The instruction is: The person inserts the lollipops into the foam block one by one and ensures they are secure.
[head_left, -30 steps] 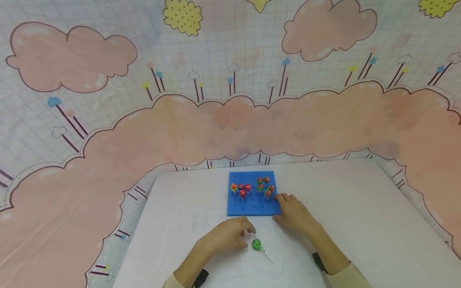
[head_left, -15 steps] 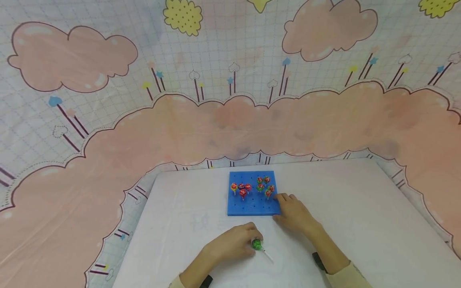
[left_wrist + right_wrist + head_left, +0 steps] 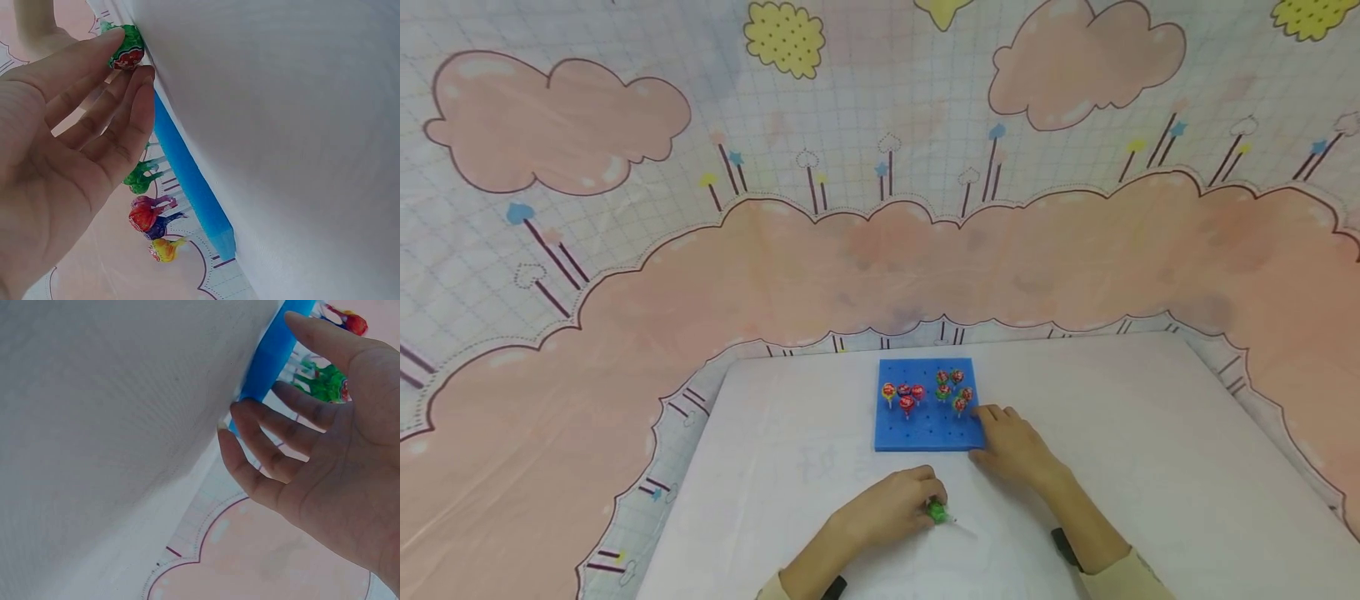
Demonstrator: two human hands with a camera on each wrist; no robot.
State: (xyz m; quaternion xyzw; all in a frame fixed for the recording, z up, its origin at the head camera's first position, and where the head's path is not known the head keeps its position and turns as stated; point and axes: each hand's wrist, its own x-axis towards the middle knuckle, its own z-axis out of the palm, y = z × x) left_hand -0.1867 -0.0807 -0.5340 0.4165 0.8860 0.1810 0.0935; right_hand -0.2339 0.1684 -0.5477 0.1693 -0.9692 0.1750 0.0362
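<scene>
In the head view my left hand (image 3: 895, 506) pinches a green-wrapped lollipop (image 3: 936, 511) by its candy head, low over the white table in front of the board. Its white stick points to the right and shows blurred. The left wrist view has the lollipop's green and red wrapper (image 3: 128, 50) between thumb and fingertips. My right hand (image 3: 1017, 443) holds the near right corner of a blue holed board (image 3: 917, 437), thumb at the front edge and fingers along the right side. Red, yellow and dark lollipops (image 3: 907, 403) stand upright at the board's left, green-and-red ones (image 3: 943, 392) at its right.
The white table (image 3: 790, 417) spreads around the board on all sides. Behind it hangs a cloth (image 3: 970, 267) printed with pink clouds. Holes show in the front rows of the board.
My left hand has moved right to the green lollipop lying on the table and has taken hold of its head. The stick has shifted slightly. My right hand stays at the board.
</scene>
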